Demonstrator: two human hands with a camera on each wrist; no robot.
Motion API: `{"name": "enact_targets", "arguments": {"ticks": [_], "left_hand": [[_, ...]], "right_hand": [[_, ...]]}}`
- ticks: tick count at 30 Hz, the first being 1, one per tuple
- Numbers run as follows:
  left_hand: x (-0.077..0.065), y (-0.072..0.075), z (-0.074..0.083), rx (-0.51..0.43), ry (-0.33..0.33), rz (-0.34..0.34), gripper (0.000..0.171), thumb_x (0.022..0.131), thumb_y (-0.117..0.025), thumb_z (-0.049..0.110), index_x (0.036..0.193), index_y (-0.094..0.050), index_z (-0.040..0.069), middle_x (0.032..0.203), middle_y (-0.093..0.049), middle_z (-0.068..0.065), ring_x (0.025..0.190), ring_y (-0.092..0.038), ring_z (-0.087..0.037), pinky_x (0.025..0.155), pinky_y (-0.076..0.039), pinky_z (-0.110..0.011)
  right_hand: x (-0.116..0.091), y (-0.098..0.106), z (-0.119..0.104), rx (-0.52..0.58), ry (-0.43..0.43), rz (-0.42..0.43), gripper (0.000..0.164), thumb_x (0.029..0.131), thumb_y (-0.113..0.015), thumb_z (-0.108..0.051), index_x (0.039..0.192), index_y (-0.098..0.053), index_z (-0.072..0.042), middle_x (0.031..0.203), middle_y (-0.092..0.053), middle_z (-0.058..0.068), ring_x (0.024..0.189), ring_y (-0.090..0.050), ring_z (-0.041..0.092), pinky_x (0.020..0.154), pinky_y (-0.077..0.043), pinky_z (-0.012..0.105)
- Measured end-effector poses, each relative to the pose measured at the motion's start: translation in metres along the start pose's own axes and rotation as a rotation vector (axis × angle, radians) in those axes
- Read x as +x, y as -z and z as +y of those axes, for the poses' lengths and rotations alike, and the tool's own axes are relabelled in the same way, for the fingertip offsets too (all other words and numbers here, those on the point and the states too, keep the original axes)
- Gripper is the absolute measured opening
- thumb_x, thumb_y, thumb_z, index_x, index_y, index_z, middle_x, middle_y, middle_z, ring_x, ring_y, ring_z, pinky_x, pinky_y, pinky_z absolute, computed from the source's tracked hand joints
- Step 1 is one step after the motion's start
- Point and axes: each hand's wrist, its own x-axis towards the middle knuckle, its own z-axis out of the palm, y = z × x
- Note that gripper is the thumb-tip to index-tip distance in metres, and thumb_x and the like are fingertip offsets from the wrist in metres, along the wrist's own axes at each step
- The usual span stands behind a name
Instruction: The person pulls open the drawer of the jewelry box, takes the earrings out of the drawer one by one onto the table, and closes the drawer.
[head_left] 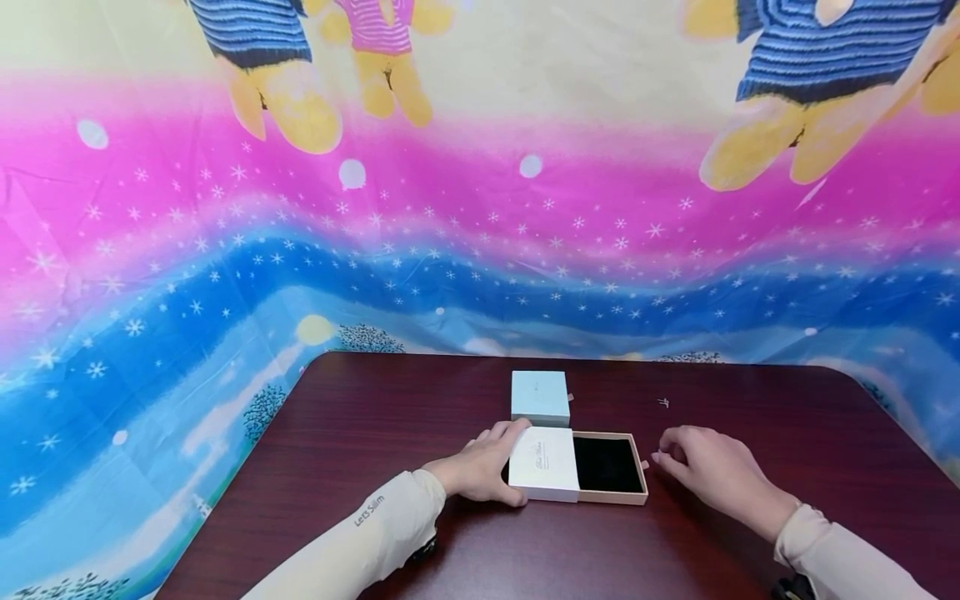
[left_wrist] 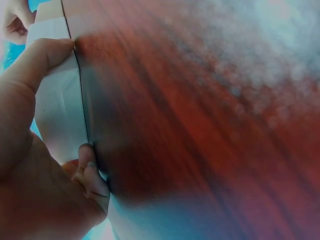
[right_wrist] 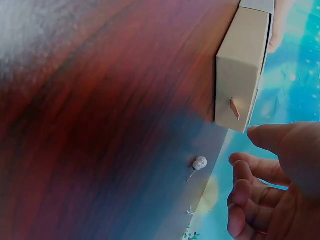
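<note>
A white jewelry box (head_left: 543, 462) with small printed lettering lies on the table, its tan-edged drawer (head_left: 640, 479) slid out to the right and lined in black. The left hand (head_left: 487, 467) grips the white sleeve, thumb on the near side and fingers at the far side. Just right of the drawer, the right hand (head_left: 716, 467) hovers with loosely bent fingers and holds nothing. In the right wrist view, a ribbon pull tab (right_wrist: 235, 109) sticks out of the drawer's end. A small pair of earrings (head_left: 663, 402) lies farther back; one shows a whitish, pearl-like head (right_wrist: 199, 163).
A pale blue box (head_left: 540, 396) with a small tab stands directly behind the white one. The dark red-brown table (head_left: 390, 400) has a patterned cloth (head_left: 480, 208) hanging behind it.
</note>
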Motion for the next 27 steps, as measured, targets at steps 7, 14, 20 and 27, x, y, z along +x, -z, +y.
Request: {"name": "enact_targets", "arguments": {"ticks": [7,14,20,27], "left_hand": [[0.001,0.000,-0.001,-0.001,-0.001,-0.003,0.107,0.075,-0.086,0.040,0.159,-0.020,0.023,0.156,-0.038,-0.004,0.131,-0.044,-0.021,0.107,-0.040,-0.040],[0.000,-0.001,-0.001,-0.002,0.000,-0.003,0.108,0.075,-0.086,0.040,0.159,-0.021,0.023,0.156,-0.038,-0.004,0.131,-0.044,-0.020,0.106,-0.040,-0.040],[0.001,-0.001,-0.001,0.002,-0.001,-0.001,0.107,0.075,-0.086,0.040,0.158,-0.021,0.023,0.155,-0.038,-0.005,0.131,-0.044,-0.020,0.106,-0.040,-0.039],[0.000,0.000,0.000,0.003,0.001,0.000,0.107,0.075,-0.086,0.040,0.158,-0.021,0.023,0.156,-0.038,-0.005,0.132,-0.044,-0.021,0.106,-0.040,-0.040]], "right_hand": [[-0.001,-0.005,-0.001,-0.013,0.008,0.006,0.010,0.089,-0.074,-0.030,0.084,-0.072,-0.021,0.063,-0.052,-0.013,0.058,-0.044,0.004,0.051,-0.038,0.029],[-0.002,-0.008,-0.002,0.003,-0.003,-0.014,0.010,0.089,-0.074,-0.030,0.086,-0.073,-0.021,0.064,-0.052,-0.012,0.058,-0.044,0.005,0.051,-0.037,0.029],[-0.003,-0.011,-0.002,0.027,-0.017,-0.028,0.011,0.090,-0.074,-0.032,0.086,-0.073,-0.022,0.063,-0.051,-0.012,0.056,-0.042,0.004,0.050,-0.036,0.028],[-0.004,-0.014,-0.003,0.052,-0.029,-0.035,0.009,0.091,-0.074,-0.031,0.087,-0.072,-0.023,0.062,-0.051,-0.013,0.055,-0.042,0.003,0.050,-0.034,0.027]]}}
